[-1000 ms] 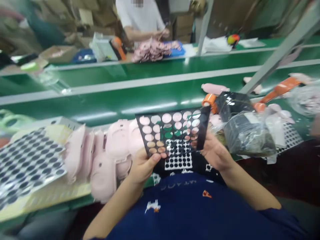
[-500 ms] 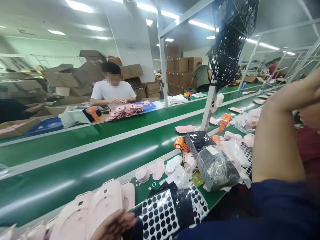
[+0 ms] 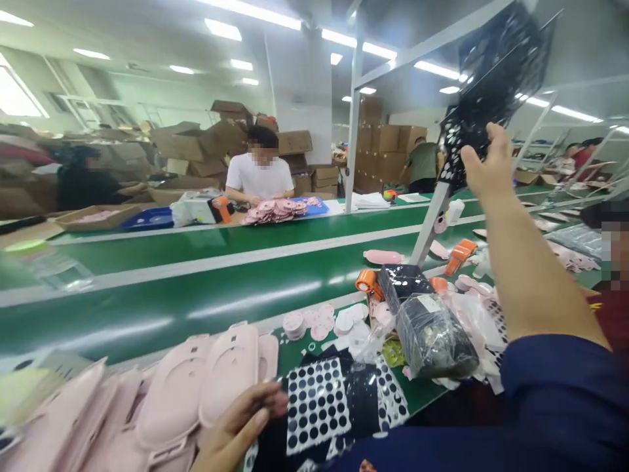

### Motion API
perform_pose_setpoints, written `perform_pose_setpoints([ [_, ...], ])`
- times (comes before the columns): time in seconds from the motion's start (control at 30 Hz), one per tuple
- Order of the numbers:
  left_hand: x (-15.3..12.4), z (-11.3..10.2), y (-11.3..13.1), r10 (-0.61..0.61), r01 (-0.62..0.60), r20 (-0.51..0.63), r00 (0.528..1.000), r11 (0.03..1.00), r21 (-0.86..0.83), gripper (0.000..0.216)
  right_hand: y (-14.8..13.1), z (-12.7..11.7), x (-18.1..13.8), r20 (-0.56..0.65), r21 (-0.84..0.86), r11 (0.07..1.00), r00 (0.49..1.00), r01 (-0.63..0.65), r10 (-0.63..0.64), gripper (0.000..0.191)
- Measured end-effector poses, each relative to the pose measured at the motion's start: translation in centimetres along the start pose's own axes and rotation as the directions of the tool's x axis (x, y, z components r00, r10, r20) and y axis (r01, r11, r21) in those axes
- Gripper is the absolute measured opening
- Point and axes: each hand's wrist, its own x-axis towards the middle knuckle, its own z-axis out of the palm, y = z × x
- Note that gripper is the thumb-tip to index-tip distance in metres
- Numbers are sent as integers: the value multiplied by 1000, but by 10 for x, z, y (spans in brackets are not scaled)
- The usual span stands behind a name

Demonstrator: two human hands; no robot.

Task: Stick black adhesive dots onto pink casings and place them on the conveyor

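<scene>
My right hand (image 3: 484, 164) is raised high at the upper right, fingers closed on a black sheet full of round punched holes (image 3: 496, 85), which flaps blurred above it. My left hand (image 3: 236, 426) is low at the bottom edge, fingers loosely stretched, resting on the edge of a white sheet with black round stickers (image 3: 317, 403) on the bench. A row of pale pink plastic shells (image 3: 196, 387) lies just left of that hand.
A green conveyor belt (image 3: 196, 288) runs across. Small pink discs (image 3: 319, 321), an orange tape roll (image 3: 366, 282) and a dark bagged bundle (image 3: 435, 334) lie at right. A person in a white shirt (image 3: 260, 174) works opposite; another person (image 3: 612, 262) is at far right. A metal post (image 3: 430, 223) stands near.
The view has tilted up from my lap. My right hand has lifted the black holed sheet from in front of me high to the right; my left hand let go and dropped to the sticker sheet.
</scene>
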Motion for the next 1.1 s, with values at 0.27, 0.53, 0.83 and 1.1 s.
perform_pose_setpoints([
  [0.27, 19, 9, 6, 133, -190, 200, 971, 935, 300, 37, -56, -35, -232, 758, 652, 731, -149, 202, -635, 47],
  [0.53, 15, 13, -29, 286, -502, 413, 865, 501, 705, 25, -94, 28, -411, 874, 455, 877, 113, 154, -473, 34],
  [0.83, 10, 30, -47, 48, -611, 609, 792, 87, 787, 51, -84, 41, -444, 809, 462, 851, 276, 250, -520, 50],
  [1.1, 17, 34, -19, 210, -593, 560, 801, 148, 792, 25, -60, 54, -440, 573, 658, 752, 620, 42, -536, 63],
])
